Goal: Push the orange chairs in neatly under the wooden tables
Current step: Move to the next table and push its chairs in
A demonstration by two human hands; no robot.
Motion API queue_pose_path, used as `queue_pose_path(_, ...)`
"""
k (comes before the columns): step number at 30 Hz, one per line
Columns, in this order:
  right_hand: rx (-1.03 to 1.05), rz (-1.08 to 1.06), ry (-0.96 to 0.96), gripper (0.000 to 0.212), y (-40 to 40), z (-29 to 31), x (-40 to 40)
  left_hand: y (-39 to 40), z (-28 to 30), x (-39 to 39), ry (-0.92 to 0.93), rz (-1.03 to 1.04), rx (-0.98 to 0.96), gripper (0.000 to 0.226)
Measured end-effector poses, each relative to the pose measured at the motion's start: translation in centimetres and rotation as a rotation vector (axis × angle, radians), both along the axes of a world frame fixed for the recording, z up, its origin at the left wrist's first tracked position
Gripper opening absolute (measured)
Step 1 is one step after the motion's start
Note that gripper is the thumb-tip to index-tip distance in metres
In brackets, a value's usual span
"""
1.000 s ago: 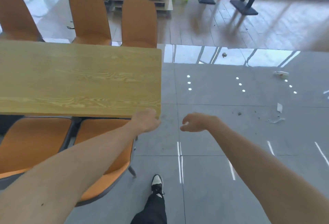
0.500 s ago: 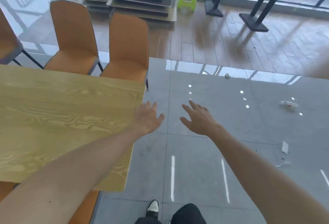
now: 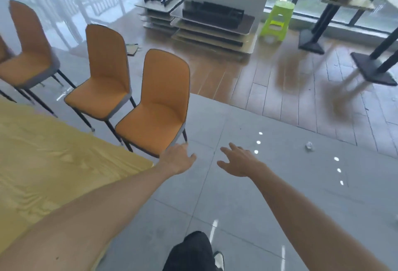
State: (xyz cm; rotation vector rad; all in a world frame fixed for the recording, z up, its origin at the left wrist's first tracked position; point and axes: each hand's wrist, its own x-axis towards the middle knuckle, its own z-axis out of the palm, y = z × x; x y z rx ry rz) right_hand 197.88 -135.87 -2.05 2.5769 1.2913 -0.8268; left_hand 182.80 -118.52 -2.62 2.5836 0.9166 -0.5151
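A wooden table fills the lower left. Beyond its far edge stand three orange chairs, pulled out from it and facing it: the nearest chair, a middle chair and a left chair. My left hand is open, fingers spread, just past the table's corner and close to the front edge of the nearest chair's seat. My right hand is open too, hovering over the grey floor to the right, holding nothing.
A stack of table tops lies at the back centre beside a green plastic stool. Black pedestal table bases stand at the back right. A crumpled scrap lies on the grey tiles. My leg and shoe show below.
I have walked forward round the table's end. The far-side chairs now appear closer and larger. Both hands have stayed open and reached toward the nearest chair.
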Motion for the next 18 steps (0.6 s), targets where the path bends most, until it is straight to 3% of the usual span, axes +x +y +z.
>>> queue_pose_path(3, -0.084, 0.096, 0.034, 0.068, 4.0, 0.5, 7.3, 2.7, 0.5, 5.3, 0.047, 0.083, -0.081, 0.059)
queue_pose_path(7, -0.087, 0.218, 0.029, 0.068, 11.8, 0.6, 16.8, 8.7, -0.6, 13.3, -0.013, 0.224, -0.126, 0.034)
queue_pose_path(12, -0.110, 0.339, 0.023, 0.067, 22.3, 0.1, 27.2, 16.9, -2.1, 23.6, -0.002, 0.320, -0.154, 0.036)
queue_pose_path(18, -0.111, 0.490, 0.009, 0.066, 35.1, 2.3, 36.9, 27.1, -0.1, 31.9, -0.024, 0.431, -0.170, 0.034)
